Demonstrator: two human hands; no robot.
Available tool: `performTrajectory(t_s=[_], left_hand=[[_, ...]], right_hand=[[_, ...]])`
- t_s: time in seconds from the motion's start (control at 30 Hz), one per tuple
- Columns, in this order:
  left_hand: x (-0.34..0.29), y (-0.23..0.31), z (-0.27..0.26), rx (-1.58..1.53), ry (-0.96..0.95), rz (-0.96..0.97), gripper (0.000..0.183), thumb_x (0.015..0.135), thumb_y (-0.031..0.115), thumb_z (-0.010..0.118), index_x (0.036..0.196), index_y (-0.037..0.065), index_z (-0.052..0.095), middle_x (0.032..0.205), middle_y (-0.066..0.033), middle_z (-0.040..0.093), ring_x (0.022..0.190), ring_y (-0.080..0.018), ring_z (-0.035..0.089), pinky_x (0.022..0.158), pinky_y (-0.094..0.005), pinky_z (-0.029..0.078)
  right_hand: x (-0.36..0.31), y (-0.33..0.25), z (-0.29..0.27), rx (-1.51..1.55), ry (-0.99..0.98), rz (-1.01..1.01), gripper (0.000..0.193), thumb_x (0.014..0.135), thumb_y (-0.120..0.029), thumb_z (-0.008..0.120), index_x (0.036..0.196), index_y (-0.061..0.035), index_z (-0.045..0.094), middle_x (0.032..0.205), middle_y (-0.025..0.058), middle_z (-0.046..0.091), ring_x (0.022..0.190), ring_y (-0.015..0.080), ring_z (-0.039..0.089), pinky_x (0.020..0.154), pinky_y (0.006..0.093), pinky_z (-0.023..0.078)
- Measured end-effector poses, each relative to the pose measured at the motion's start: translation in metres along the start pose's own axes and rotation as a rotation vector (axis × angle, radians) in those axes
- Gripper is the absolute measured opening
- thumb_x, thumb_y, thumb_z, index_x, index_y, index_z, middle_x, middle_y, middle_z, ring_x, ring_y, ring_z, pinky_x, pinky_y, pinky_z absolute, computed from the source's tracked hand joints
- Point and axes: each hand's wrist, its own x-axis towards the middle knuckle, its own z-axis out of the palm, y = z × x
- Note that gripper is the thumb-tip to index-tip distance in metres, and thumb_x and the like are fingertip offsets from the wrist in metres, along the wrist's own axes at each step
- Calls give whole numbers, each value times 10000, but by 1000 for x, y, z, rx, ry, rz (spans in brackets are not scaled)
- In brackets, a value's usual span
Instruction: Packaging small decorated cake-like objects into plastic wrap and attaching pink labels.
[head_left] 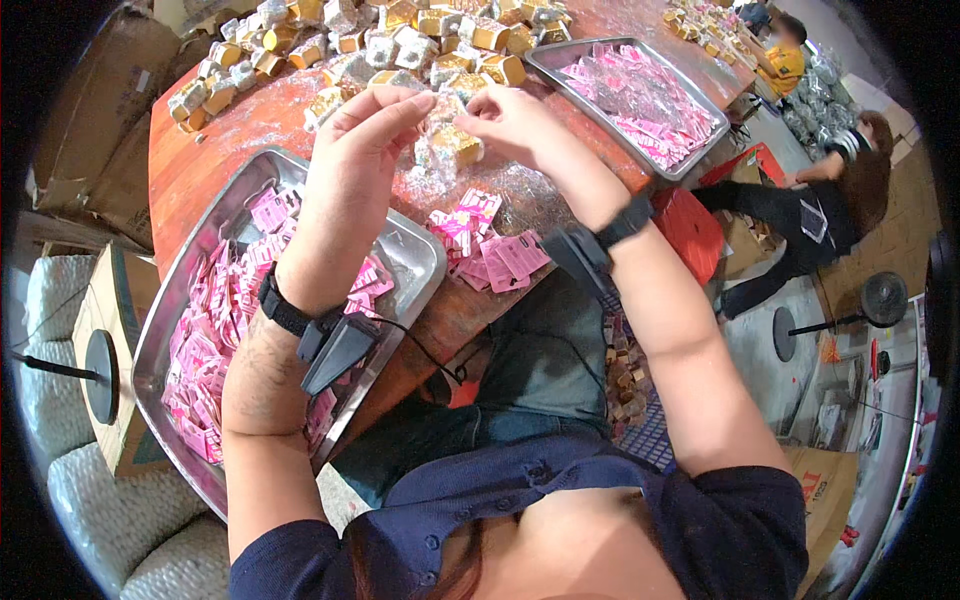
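- The person's left hand was raised over the table, thumb and forefinger pressed together at the tips; I couldn't tell whether they had caught any clear film.
- The right hand faced it, just beside, with its fingers curled and its thumb and forefinger close together. I couldn't tell whether they pinched anything.
- Between and just below the fingertips was a small gold box, partly covered in clear plastic; whether it touched the table was hard to see.
- Past the hands, a heap of gold and silvery boxes spread along the far part of the table.
- Nearer the person's body, loose pink packets lay close to the table's edge.
- A metal tray full of pink packets stood under the left forearm.
- A second metal tray, beyond the right forearm, held pink packets too, with clear film over some of them.
- Each wrist wore a dark strap with a black device on it.
- Off to the right, somebody in dark trousers sat near a red stool, and a person in yellow was farther back.
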Motion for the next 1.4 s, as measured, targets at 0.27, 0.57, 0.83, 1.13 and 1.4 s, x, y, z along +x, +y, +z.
performTrajectory(t_s=[0.27,0.57,0.83,1.13,1.4], left_hand=[[-3,4,-9,133,-43,49,51,886,48,646,923,21,668,899,-19,664,873,-90,594,811,-223,436],[0,1,-5,84,-130,98,52,928,39,591,926,-1,625,941,-94,697,893,-145,656,818,-236,480],[-26,20,23,267,-240,-3,61,906,70,633,872,20,622,832,-73,676,798,-156,687,711,-244,518],[-50,20,44,326,-393,130,94,881,-1,660,826,-19,586,909,-42,522,787,-119,621,713,-247,513],[-53,27,44,457,-412,128,104,866,8,671,826,-25,581,903,-39,513,809,-94,575,714,-228,483]], right_hand=[[-3,-19,17,-103,-271,1,796,801,-552,640,1209,118,501,1042,265,680,956,323,677,844,430,520],[4,-4,-7,24,338,-24,896,735,-541,778,1321,49,445,1176,253,618,1095,356,625,945,425,494],[-97,-43,-32,567,385,-326,696,801,-44,785,1355,-62,364,1226,86,536,1132,182,566,928,315,506],[-148,-74,-26,605,361,-444,828,758,76,759,1430,-78,300,1358,113,449,1260,239,495,1008,383,495],[-153,-78,-27,523,408,-478,852,748,43,788,1433,-69,293,1381,114,429,1269,245,484,1024,391,484]])
